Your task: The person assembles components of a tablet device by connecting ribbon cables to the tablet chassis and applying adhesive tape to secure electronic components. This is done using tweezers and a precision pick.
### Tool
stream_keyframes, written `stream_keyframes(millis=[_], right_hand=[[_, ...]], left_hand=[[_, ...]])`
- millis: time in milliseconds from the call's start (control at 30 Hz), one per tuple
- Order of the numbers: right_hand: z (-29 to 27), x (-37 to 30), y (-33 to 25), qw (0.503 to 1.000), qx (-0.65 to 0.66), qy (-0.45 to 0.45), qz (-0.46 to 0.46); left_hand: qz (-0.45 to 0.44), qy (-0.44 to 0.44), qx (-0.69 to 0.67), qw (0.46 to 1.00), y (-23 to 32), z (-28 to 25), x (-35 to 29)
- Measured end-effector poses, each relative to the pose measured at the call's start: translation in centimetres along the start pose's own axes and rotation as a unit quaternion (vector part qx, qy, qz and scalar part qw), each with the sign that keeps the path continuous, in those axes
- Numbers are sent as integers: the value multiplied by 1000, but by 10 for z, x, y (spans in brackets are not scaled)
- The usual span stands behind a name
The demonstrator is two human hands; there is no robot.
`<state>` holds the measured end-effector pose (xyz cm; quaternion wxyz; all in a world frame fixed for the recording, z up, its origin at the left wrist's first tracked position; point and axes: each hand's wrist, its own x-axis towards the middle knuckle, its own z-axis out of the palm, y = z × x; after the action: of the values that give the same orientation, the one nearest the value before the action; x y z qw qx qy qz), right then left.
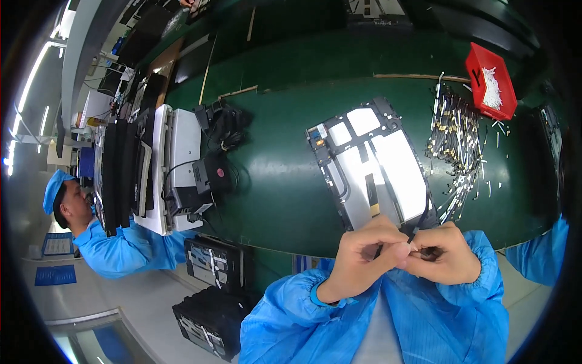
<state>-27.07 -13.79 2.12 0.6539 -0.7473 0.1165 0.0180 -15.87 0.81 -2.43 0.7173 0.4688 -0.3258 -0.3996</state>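
Both grips (374,247) (447,255) pinch a black cable (418,228); red bin (485,59) bears black mark.

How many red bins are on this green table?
1. The red bin is at the far right of the green table, beside the loose cables. Any others would be hidden or out of view.

blue smock (439,327), gathered cuffs (481,264), blue wristband (314,295)
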Motion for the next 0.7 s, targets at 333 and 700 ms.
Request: stream_keyframes(millis=[333,700], right_hand=[[12,24,21,981,148,127,22],[38,29,38,976,-27,208,-58]], left_hand=[[-67,236,118,962,5,-33,-61],[-162,129,141,968,1,-14,-80]])
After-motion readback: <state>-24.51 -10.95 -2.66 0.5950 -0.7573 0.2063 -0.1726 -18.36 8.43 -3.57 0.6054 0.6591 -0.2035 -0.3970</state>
